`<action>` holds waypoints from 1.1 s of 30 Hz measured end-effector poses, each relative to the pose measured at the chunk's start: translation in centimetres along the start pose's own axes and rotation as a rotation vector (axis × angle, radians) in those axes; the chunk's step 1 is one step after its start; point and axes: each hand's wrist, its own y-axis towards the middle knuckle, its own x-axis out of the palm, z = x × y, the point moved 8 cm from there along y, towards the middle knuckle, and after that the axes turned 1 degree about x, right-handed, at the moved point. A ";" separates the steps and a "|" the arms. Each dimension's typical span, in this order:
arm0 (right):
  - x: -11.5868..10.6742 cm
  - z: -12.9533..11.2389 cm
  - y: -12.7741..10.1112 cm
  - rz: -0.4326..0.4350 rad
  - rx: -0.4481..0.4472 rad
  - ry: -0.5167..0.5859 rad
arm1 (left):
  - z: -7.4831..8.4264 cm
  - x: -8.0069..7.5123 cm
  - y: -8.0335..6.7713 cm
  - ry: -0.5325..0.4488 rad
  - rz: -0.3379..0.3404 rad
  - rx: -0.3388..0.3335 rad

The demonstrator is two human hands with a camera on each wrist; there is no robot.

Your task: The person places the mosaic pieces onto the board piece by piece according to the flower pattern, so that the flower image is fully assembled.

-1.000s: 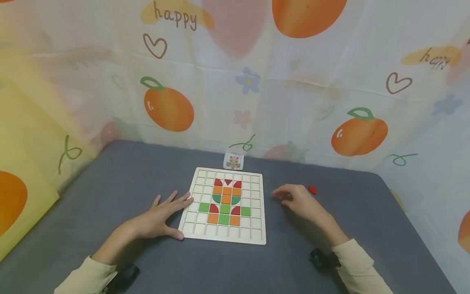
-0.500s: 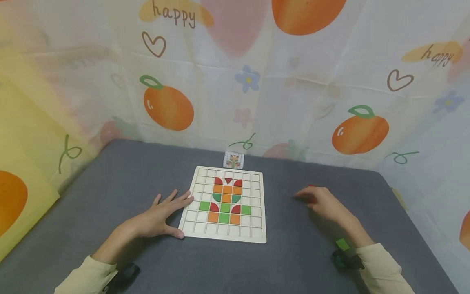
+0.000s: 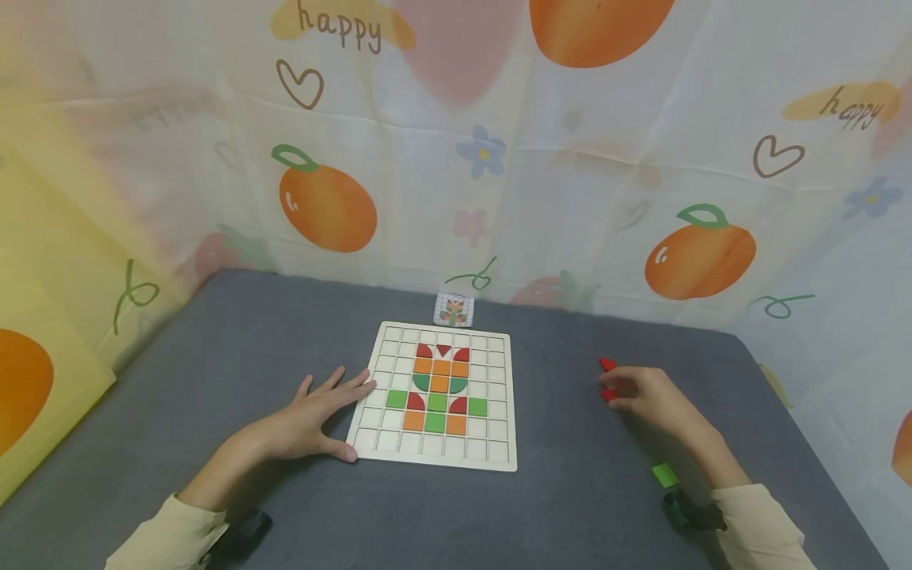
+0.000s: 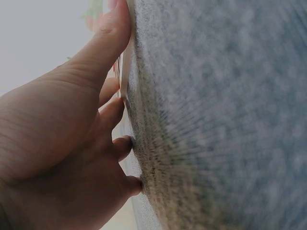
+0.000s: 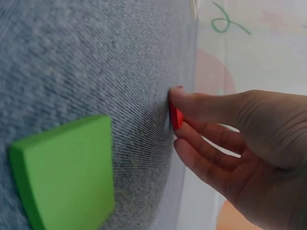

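Note:
A wooden grid board [image 3: 499, 372] lies mid-table with red, orange and green tiles forming a flower pattern. My left hand [image 3: 340, 405] lies flat on the grey table, fingers straight, fingertips touching the board's left edge [image 4: 123, 72]. My right hand [image 3: 611, 396] is to the right of the board and pinches a small red piece [image 3: 608, 394] against the table between thumb and fingers; the right wrist view shows the same red piece [image 5: 176, 116]. A second red piece [image 3: 606, 364] lies just beyond the hand.
A green tile [image 3: 664, 475] lies on the table by my right wrist and looms large as the green tile [image 5: 67, 167] in the right wrist view. A small pattern card [image 3: 454, 309] stands behind the board. Printed curtains enclose the grey table [image 3: 214, 356].
My right hand slid right, away from the board, and drew slightly back toward me; it now pinches a red piece. The green tile by the wrist came into view. The left hand stayed still.

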 end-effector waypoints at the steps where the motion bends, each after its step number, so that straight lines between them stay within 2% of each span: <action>1: -0.1 0.0 0.0 0.003 0.001 -0.010 | 0.0 0.0 0.0 0.000 0.000 0.000; 14: -0.5 -0.4 -0.2 -0.003 0.012 -0.001 | 0.1 -0.1 -0.2 -0.003 -0.002 -0.004; 27: -0.1 -2.0 -0.1 -0.033 -0.019 0.003 | 0.0 0.0 0.0 0.004 -0.002 -0.002; 33: 0.3 -3.0 0.2 -0.003 -0.060 0.033 | 0.1 -0.1 -0.1 0.005 -0.001 0.003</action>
